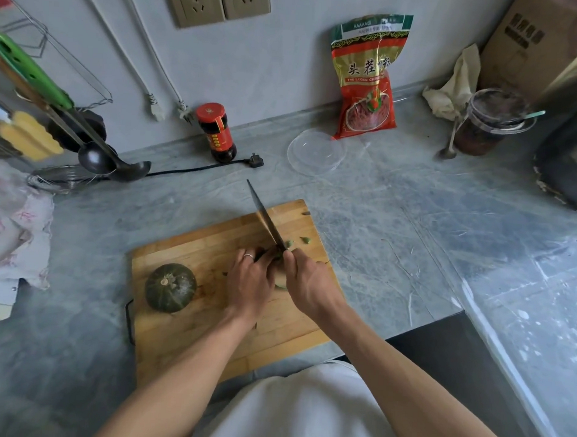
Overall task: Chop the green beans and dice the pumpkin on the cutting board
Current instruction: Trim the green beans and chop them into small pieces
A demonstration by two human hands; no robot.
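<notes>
Green-skinned and whole, the small round pumpkin (170, 287) sits untouched at the left end of the pale wooden cutting board (194, 244), close to the board's near-left corner, so the dicing has not begun. Just right of it, the person's left hand (250, 279), a ring on one finger, is curled down over a small bunch of green beans (269, 255) near the middle of the board, pinning them in place. Right beside it, almost touching, the right hand (306, 281) is wrapped tightly round the handle of a long dark kitchen knife (267, 217), whose blade slants away towards the far edge of the board with its heel down among the beans. A few cut green bean pieces (297, 242) lie just beyond the blade, towards the board's right edge.

As I see it, the bean chopping is under way. To do it well, the fingertips of the holding hand should stay tucked back behind the knuckles, since they sit very close to the blade, and the bunch should be fed forward in small, even steps. Keeping the tip low and rocking the blade would stop pieces scattering onto the grey marbled worktop (411, 222).
</notes>
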